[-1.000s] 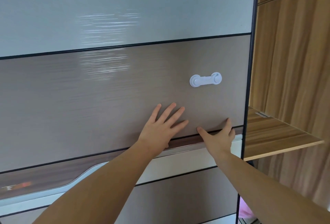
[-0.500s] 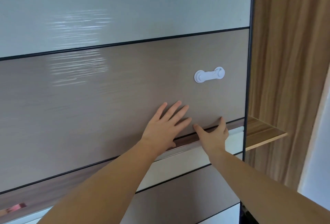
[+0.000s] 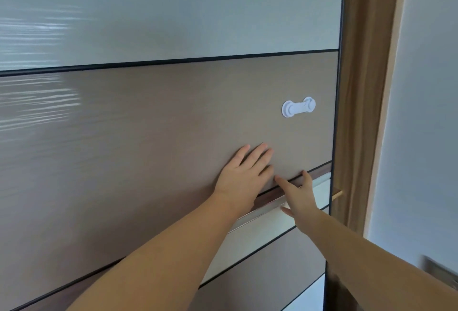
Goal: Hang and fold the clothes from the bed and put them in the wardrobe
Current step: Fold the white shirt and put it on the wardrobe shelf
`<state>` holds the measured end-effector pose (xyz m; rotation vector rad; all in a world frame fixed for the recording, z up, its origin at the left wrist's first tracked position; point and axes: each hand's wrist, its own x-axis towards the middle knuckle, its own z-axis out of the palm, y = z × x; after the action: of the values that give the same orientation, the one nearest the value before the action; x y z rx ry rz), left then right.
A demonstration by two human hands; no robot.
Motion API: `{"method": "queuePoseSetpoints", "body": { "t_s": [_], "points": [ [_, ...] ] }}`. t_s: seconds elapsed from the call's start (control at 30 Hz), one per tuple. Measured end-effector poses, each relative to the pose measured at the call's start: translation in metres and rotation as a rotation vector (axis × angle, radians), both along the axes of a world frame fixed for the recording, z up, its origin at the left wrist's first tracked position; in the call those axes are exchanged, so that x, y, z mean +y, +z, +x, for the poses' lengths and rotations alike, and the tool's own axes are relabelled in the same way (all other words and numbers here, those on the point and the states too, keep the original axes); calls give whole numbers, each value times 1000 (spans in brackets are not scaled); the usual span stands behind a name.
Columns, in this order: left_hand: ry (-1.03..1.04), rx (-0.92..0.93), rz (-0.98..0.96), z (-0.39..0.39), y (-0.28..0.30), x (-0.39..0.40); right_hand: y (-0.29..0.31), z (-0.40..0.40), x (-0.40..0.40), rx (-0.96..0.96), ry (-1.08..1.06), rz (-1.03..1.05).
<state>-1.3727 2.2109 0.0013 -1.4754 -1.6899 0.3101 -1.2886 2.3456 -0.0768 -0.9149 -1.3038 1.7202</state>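
Note:
The wardrobe's sliding door [image 3: 148,124] fills most of the view, with a pale grey panel on top and a taupe panel below. My left hand [image 3: 244,174] presses flat on the taupe panel with straight fingers. Just right of it, my right hand [image 3: 298,193] rests with spread fingers on the door's metal handle strip [image 3: 262,208]. A white child-safety latch [image 3: 298,107] is stuck to the door above my hands. Only a narrow brown strip of the wardrobe interior [image 3: 361,112] shows past the door's right edge. No clothes are visible.
A pale wall [image 3: 426,112] stands right of the wardrobe's wooden side. A small tip of a wooden shelf [image 3: 337,194] pokes out beside the door edge. A blurred grey object [image 3: 441,269] sits at the lower right.
The door has slid to the right under both hands. The open gap with the wooden shelf has shrunk to a thin strip, and the wall has come into view.

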Motion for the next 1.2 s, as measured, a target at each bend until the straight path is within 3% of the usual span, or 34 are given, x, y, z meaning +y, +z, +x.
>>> {"method": "queuePoseSetpoints", "body": {
  "t_s": [0.53,0.93,1.07,1.2],
  "points": [
    [56,5,-54,44,-1,160,-6,40,162,18,-16,-6],
    [116,-45,-93,51,-4,199,-6,48,196,-1,-9,15],
    [151,-78,-87,58,-8,201,3,58,198,-103,34,90],
    [120,-132,-74,63,-10,203,17,76,181,-318,146,343]
  ]
}}
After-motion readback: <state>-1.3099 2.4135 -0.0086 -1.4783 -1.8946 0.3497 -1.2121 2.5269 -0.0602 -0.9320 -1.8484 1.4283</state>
